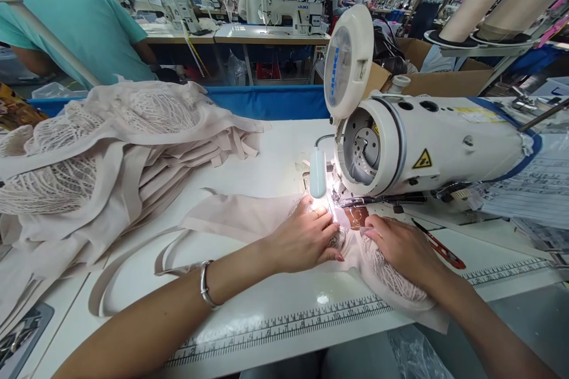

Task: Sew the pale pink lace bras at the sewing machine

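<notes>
A pale beige lace bra piece [391, 275] lies across the white sewing table, under the front of the sewing machine [444, 142]. My left hand [306, 237] is close beside the lit needle area, its fingers pressing the fabric down and lace bunched between them and the thumb. To the right, my right hand [398, 246] pinches the lace edge between thumb and fingers. A plain fabric band [240, 213] of the piece stretches left behind my left wrist. The machine's round end cover [349, 62] hangs open. Glare and my fingers hide the needle.
Matching lace pieces are piled [133, 130] on the table's left. Red-handled thread snips [447, 251] lie right of my right hand. A printed ruler [284, 331] runs along the front edge. Thread cones [480, 3] stand at upper right; a person in teal [84, 29] is at upper left.
</notes>
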`<state>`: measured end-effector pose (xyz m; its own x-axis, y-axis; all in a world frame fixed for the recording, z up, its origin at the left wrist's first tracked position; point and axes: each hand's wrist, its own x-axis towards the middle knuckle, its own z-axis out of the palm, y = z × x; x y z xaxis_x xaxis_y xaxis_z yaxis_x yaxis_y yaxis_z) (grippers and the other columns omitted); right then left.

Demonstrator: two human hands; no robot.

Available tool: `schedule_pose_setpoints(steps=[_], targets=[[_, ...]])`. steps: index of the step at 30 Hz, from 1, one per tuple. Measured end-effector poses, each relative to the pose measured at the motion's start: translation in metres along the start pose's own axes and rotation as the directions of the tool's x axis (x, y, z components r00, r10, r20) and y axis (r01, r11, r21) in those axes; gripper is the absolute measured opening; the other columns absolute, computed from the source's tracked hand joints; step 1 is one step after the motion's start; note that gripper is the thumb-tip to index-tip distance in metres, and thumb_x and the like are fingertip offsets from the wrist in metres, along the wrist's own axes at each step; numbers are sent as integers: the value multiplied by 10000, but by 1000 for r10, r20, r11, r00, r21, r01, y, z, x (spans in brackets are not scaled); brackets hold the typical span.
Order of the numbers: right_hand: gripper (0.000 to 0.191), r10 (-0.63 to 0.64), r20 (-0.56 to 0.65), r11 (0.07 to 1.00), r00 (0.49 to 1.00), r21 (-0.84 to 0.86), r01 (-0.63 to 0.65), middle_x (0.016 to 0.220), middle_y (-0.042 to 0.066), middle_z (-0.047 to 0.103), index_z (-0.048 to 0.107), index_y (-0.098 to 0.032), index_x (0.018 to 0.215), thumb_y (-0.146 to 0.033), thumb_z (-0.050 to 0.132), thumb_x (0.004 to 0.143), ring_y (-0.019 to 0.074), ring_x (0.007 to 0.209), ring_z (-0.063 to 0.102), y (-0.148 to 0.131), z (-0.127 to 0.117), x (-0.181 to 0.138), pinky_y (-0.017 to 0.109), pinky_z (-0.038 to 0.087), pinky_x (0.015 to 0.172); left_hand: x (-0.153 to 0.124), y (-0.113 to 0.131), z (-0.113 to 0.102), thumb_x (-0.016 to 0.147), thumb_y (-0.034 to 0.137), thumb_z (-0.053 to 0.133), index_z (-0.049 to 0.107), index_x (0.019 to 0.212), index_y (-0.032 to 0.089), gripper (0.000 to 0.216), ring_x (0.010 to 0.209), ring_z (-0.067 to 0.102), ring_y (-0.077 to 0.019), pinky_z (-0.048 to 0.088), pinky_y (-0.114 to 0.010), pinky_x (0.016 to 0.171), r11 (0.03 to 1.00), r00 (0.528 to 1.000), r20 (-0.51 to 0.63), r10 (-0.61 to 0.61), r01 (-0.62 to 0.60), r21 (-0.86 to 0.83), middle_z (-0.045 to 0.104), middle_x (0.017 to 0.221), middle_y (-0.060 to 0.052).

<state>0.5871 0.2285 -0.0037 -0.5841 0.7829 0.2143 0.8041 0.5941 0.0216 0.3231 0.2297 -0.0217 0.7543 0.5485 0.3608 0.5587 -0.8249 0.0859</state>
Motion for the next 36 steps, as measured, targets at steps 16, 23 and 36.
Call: schedule_pose_setpoints(steps=[16,23,36], targets=[[591,-98,93,995,991,-18,101,760,6,647,646,-301,1329,-19,397,874,148,707,606,1,-1,23,243,408,603,0,-6,-1,1040,564,302,645,1158,115,577,1108,590,-313,281,-526,1026,1000,1000,0,-7,7,9,677,1188,-159],[571,-55,115,997,992,-38,60,913,10,722,616,-314,1342,-22,397,902,172,842,655,0,4,30,258,375,559,2,-11,-3,1028,603,279,635,1177,125,615,1106,600,-326,255,-562,1057,999,999,3,-42,42,12,707,1101,-148],[587,-164,93,986,982,0,165,1032,31,684,658,-348,1306,-53,389,876,135,684,588,10,-8,22,249,379,538,2,-10,0,1045,551,284,598,1248,131,562,1132,596,-321,235,-607,1085,1000,1000,-13,-24,24,12,681,1192,-157]])
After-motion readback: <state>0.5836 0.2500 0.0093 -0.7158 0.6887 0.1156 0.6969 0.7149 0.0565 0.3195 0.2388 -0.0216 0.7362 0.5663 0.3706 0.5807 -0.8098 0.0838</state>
